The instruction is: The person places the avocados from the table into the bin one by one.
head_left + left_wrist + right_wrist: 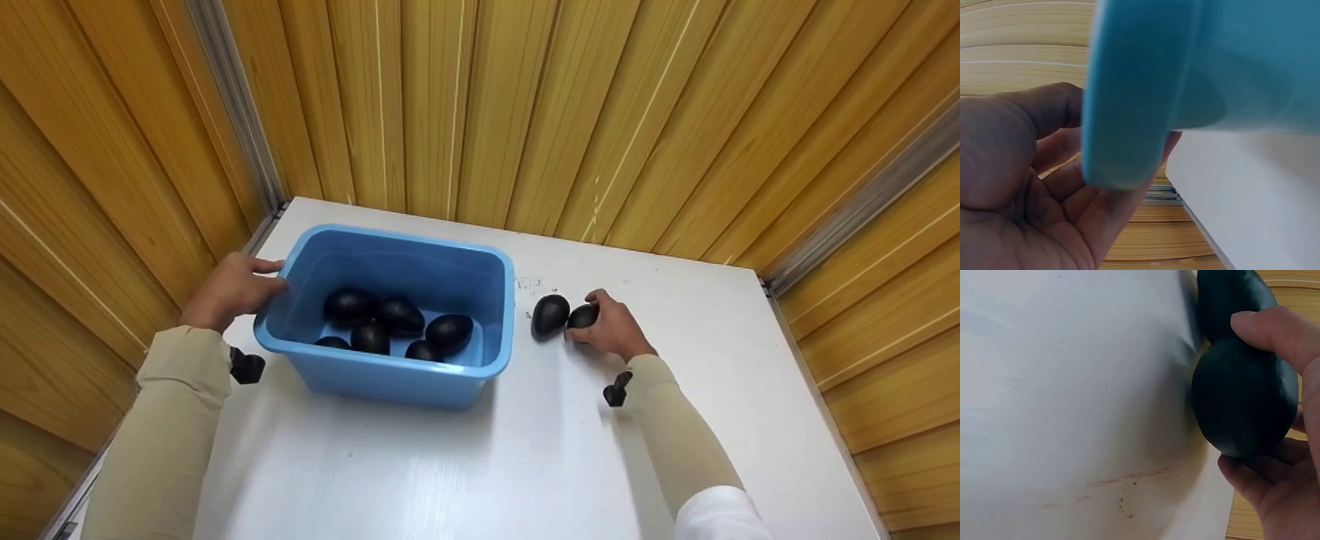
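Note:
In the head view, a blue plastic bin [390, 384] stands on a white table, with several black egg-shaped objects [449, 333] lying in it. At the bin's left end, my left hand [236, 289] grips the rim [1134, 112], thumb and fingers about its edge. To the right of the bin, my right hand [616, 330] holds one black egg-shaped object [1244, 399] between thumb and fingers. A second black egg-shaped object [550, 316] lies just left of it, and the two look to be touching in the right wrist view.
The white table [555, 457] reaches back to a wood-panelled wall [487, 112], and similar panels rise at both sides. Small dark marks [529, 283] show on the tabletop behind the loose objects. A black wrist mount [617, 389] hangs beside the right forearm.

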The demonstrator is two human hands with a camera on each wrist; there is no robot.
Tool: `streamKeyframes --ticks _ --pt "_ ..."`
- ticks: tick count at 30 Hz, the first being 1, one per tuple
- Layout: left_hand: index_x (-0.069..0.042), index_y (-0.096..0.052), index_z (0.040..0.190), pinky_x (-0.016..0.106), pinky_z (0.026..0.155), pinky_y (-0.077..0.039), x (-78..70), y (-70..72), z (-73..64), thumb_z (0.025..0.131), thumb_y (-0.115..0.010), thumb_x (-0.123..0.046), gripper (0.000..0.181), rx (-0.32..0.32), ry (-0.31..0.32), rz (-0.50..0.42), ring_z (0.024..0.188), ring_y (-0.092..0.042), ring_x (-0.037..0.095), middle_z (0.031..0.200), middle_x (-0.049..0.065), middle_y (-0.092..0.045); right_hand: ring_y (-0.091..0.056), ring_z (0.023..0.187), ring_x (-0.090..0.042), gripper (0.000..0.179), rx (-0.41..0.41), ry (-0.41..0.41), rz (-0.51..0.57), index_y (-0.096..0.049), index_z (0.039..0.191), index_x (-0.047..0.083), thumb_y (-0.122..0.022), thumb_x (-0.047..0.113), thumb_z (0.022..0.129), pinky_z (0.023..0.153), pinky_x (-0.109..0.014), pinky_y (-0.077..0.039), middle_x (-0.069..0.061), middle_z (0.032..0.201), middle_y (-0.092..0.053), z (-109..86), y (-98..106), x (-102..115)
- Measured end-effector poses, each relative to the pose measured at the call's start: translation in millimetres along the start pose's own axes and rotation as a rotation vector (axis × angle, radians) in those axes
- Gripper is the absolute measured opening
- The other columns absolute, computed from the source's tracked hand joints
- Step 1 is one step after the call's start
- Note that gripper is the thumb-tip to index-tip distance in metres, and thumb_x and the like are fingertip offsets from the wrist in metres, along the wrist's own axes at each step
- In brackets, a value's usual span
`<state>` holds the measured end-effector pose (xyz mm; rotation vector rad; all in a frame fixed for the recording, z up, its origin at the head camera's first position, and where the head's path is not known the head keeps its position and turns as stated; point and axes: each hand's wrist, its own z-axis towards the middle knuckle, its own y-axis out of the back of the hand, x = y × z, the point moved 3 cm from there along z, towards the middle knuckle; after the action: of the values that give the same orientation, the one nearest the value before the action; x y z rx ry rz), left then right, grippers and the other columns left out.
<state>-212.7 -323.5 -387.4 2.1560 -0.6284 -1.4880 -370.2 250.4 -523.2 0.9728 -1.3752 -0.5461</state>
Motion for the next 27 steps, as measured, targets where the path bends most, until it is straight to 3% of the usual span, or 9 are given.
streamKeyframes --ticks 6,14,27 --pt "0.004 -0.038 0.156 0.061 0.103 -0.053 1.6 -0.9 -0.1 0.103 -0.057 -0.022 0.062 0.004 0.001 -0.006 0.129 -0.06 0.055 0.152 0.038 -0.048 -0.06 0.122 -0.039 0.078 -0.05 0.014 0.01 -0.051 0.14 0.003 -0.089 0.034 0.079 0.107 -0.056 -0.049 -0.025 0.137 -0.062 -4.0 15.4 7.9" --pt "0.005 -0.038 0.156 0.062 0.102 -0.052 1.6 -1.1 0.6 0.103 -0.057 -0.021 0.062 0.0 -0.001 -0.005 0.13 -0.059 0.056 0.152 0.038 -0.048 -0.064 0.117 -0.038 0.074 -0.11 0.099 0.027 -0.054 0.134 0.004 -0.09 0.034 0.077 0.104 -0.052 -0.051 -0.023 0.13 -0.067 -12.1 33.3 27.4" --pt "0.007 -0.039 0.155 0.06 0.1 -0.054 -0.1 -1.2 -0.6 0.103 -0.056 -0.02 0.061 -0.001 -0.01 0.002 0.127 -0.061 0.056 0.151 0.039 -0.048 -0.065 0.107 -0.031 0.068 -0.103 0.233 0.055 -0.058 0.131 0.012 -0.091 0.035 0.076 0.094 -0.046 -0.054 -0.014 0.121 -0.07 -33.8 50.0 92.1"
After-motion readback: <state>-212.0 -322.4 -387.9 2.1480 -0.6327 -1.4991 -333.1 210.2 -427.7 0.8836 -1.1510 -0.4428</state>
